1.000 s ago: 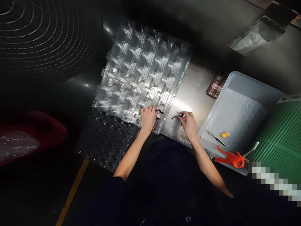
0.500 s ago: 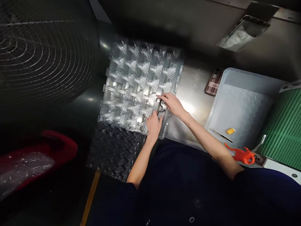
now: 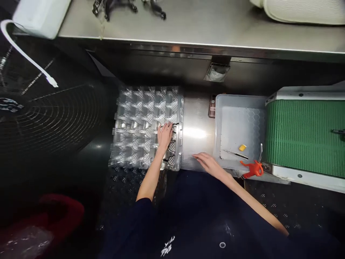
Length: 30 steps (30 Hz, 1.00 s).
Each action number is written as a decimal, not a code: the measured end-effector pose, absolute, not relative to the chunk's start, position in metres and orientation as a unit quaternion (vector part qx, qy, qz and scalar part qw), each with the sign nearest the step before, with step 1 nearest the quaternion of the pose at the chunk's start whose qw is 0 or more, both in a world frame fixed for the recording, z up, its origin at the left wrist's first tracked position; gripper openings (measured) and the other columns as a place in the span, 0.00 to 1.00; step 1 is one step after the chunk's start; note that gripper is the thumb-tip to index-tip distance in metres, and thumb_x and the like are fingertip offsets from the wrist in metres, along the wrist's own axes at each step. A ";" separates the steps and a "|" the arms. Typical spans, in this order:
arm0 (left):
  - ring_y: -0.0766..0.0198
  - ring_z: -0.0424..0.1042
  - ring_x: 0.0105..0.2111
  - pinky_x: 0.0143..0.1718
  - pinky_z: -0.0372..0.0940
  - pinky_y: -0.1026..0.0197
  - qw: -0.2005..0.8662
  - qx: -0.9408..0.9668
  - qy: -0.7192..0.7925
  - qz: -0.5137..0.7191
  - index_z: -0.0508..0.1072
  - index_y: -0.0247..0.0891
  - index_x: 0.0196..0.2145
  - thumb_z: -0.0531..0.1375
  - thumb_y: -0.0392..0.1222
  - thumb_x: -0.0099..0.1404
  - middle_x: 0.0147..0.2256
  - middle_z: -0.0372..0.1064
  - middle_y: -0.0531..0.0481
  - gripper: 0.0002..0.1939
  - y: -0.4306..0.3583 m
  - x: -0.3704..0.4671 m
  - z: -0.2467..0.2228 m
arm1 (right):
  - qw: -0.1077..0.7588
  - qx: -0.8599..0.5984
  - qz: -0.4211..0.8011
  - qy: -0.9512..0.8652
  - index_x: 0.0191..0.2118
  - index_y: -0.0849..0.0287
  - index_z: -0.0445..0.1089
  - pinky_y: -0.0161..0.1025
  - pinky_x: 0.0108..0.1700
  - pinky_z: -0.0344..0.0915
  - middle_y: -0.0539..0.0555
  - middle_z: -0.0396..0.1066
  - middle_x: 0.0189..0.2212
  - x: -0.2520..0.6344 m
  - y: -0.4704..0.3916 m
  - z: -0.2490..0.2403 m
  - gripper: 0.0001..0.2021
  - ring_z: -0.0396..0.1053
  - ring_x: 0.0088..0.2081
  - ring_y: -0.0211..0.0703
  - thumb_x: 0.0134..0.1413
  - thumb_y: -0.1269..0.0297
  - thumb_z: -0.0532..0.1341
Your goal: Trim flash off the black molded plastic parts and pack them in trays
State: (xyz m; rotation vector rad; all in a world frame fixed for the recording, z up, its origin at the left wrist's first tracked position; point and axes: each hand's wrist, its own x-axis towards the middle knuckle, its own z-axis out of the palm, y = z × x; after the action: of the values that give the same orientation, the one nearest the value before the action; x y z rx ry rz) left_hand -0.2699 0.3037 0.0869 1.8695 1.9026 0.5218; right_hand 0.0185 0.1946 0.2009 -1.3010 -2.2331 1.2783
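Note:
Clear plastic trays with many moulded pockets lie stacked on the metal bench. Dark-framed eyeglass-like parts sit in the pockets along the right-hand column. My left hand rests over that column, fingers spread, touching the tray beside the uppermost dark part; nothing shows in its grasp. To the right of the trays, my right hand hovers over the bench with its fingers held together and pointing left. Whether anything small is between its fingertips cannot be made out.
A grey bin holds a yellow piece and tweezers. Around it are a phone, an orange air gun and a green conveyor. A large fan stands left; a shelf crosses above.
The view has turned and shifted right, bringing in the shelf and conveyor. My right hand has left the tray for the bench at right; my left hand has moved up the column.

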 end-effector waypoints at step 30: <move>0.39 0.66 0.71 0.72 0.63 0.27 0.152 0.590 0.785 0.113 0.72 0.40 0.68 0.67 0.47 0.77 0.72 0.65 0.37 0.26 0.273 -0.230 0.122 | 0.140 -0.841 -0.060 -0.519 0.66 0.58 0.71 0.63 0.69 0.69 0.65 0.71 0.65 0.413 0.222 0.367 0.25 0.70 0.66 0.59 0.72 0.49 0.66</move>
State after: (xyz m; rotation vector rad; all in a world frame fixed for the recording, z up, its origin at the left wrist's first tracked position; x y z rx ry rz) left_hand -0.2302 0.2731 0.1217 1.6925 2.2519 0.3256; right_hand 0.4125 0.2215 0.3672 -2.4302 -1.4999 -0.1741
